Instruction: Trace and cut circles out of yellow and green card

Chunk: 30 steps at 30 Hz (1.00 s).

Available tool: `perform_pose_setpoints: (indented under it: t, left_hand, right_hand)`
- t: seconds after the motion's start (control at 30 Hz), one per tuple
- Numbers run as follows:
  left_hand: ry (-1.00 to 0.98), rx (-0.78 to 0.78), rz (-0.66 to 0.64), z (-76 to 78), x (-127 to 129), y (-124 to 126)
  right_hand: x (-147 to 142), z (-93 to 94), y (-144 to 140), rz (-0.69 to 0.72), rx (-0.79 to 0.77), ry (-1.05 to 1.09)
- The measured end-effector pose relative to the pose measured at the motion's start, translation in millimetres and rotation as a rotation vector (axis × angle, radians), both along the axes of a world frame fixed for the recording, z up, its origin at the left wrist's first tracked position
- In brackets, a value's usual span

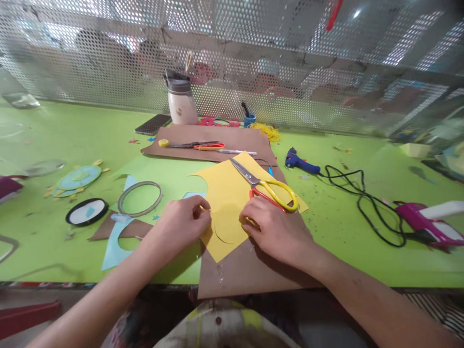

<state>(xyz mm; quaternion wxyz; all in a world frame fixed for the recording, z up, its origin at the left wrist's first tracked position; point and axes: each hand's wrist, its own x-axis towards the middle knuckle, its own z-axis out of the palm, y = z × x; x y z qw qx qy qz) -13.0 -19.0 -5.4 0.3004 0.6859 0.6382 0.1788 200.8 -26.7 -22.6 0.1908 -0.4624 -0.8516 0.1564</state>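
The paper sheet (232, 203) lies on the near cardboard sheet (246, 270) at the table's (54, 135) near edge, with the left hand (184, 222) on its left edge, the right hand (275, 229) on its right part, and the scissors (264, 186) on its far right corner. Left of the sheet lie a ring (140, 198) and, farther left, a tape roll (87, 211). Behind the sheet lies a second cardboard sheet (217, 137), with a bottle (181, 99) at the far edge; to the right lie a glue gun (299, 162) and its cable (362, 203).
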Motion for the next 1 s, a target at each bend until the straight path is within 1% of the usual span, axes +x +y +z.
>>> perform_pose_setpoints:
  t: [0.1, 0.17, 0.23, 0.37, 0.43, 0.5, 0.6, 0.67, 0.83, 0.9, 1.0]
  left_hand:
    - [-0.218, -0.102, 0.054, 1.7, -1, -4]
    - [-0.383, -0.204, 0.084, 7.4, 0, -6]
    - [-0.520, -0.306, 0.144, 15.6, 2, -8]
    - [-0.675, -0.453, 0.259, 29.4, 7, -7]
    - [-0.706, -0.477, 0.291, 31.8, 9, -6]
    - [-0.684, -0.463, 0.313, 31.8, 11, -5]
    - [-0.547, -0.382, 0.313, 30.1, 13, -5]
    - [-0.493, -0.349, 0.306, 30.0, 13, -6]
    - [-0.577, -0.387, 0.378, 35.9, 18, -8]
    - [-0.610, -0.368, 0.375, 38.5, 21, -10]
    - [-0.599, -0.321, 0.351, 40.2, 26, -12]
  right_hand:
    - [0, -0.8, -2, 0.003, 0.013, -0.013]
    - [0, -1.9, -3, 0.004, 0.027, -0.020]
    - [-1, -3.9, -4, -0.001, 0.044, -0.022]
    - [-2, -8.8, -4, -0.012, 0.074, -0.011]
    - [-2, -11.0, -3, -0.010, 0.088, -0.005]
    - [-2, -12.9, -2, -0.011, 0.100, -0.002]
    - [-2, -15.2, -2, -0.008, 0.115, -0.005]
    - [-1, -16.2, -2, -0.005, 0.126, -0.010]
    - [-1, -16.6, -3, -0.001, 0.148, -0.017]
    - [-1, -16.5, -3, 0.003, 0.157, -0.021]
    - [0, -16.3, -2, 0.005, 0.167, -0.021]
